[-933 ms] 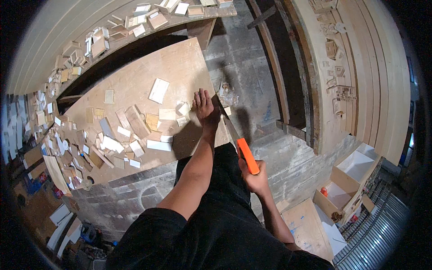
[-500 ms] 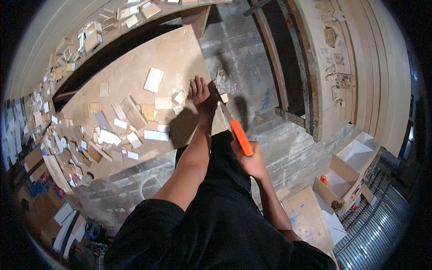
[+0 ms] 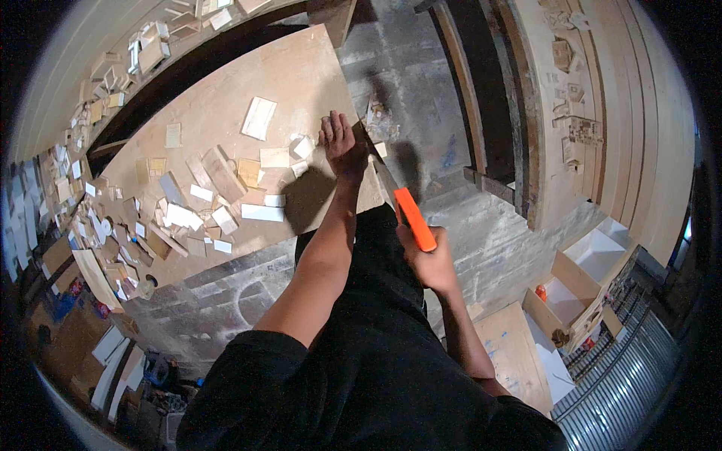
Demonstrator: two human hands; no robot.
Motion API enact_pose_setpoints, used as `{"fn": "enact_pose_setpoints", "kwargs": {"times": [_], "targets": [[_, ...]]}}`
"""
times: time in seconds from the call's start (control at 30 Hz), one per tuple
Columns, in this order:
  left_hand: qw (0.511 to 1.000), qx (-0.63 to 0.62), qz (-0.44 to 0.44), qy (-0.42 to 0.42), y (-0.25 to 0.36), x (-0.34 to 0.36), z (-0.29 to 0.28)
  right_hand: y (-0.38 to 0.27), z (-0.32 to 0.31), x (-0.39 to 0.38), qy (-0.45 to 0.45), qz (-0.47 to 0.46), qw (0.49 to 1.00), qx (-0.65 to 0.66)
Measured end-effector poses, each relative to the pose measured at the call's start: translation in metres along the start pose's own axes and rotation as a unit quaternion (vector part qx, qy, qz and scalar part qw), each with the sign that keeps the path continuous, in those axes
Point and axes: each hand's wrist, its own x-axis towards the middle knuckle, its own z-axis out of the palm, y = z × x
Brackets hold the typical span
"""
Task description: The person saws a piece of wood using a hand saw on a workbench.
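At the right edge of the plywood tabletop (image 3: 301,68), my left hand (image 3: 346,154) presses down with its fingers bent. A small pale piece of wood (image 3: 380,149) sticks out past that edge beside it; whatever part lies beneath the hand is hidden. My right hand (image 3: 430,259) is wrapped round the orange handle of a hand saw (image 3: 415,219). The saw's thin blade runs up from the handle to the table edge, close against my left hand and the small piece. A pale block (image 3: 302,146) lies just left of my left hand.
Several wood offcuts (image 3: 218,174) are strewn over the tabletop's left half. Sawdust and scraps (image 3: 383,116) lie on the grey floor past its edge. At the right are a long bench with small wooden models (image 3: 575,131), open wooden boxes (image 3: 564,297) and corrugated metal sheeting (image 3: 632,368).
My right hand has drawn the saw slightly back toward me and to the right, with its handle more tilted. My left hand stays at the table edge. The whole view has shifted a little.
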Motion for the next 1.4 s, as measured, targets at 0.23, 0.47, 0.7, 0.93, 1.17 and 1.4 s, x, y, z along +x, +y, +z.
{"fn": "enact_pose_setpoints", "kwargs": {"times": [0.23, 0.47, 0.7, 0.93, 1.17, 1.4], "targets": [[0.998, -0.036, -0.009, 0.042, -0.004, -0.011, 0.007, -0.020, 0.037, 0.108, -0.075, 0.015, 0.994, 0.075], [0.999, 0.000, -0.009, 0.037, -0.001, -0.008, 0.005, 0.003, 0.037, 0.112, -0.045, -0.027, 0.998, 0.041], [0.996, 0.071, 0.053, 0.011, -0.004, -0.014, -0.011, 0.029, 0.046, 0.079, 0.009, -0.024, 0.998, 0.052], [0.999, -0.022, 0.024, 0.026, -0.005, -0.013, -0.018, 0.014, 0.013, -0.014, -0.032, -0.102, 0.994, 0.009], [0.999, -0.036, 0.014, -0.002, 0.001, -0.019, -0.022, -0.004, 0.005, 0.016, -0.042, -0.020, 0.998, 0.048], [0.999, 0.022, 0.010, 0.041, -0.016, -0.020, 0.015, -0.068, -0.023, 0.065, -0.166, -0.001, 0.986, -0.019]]}}
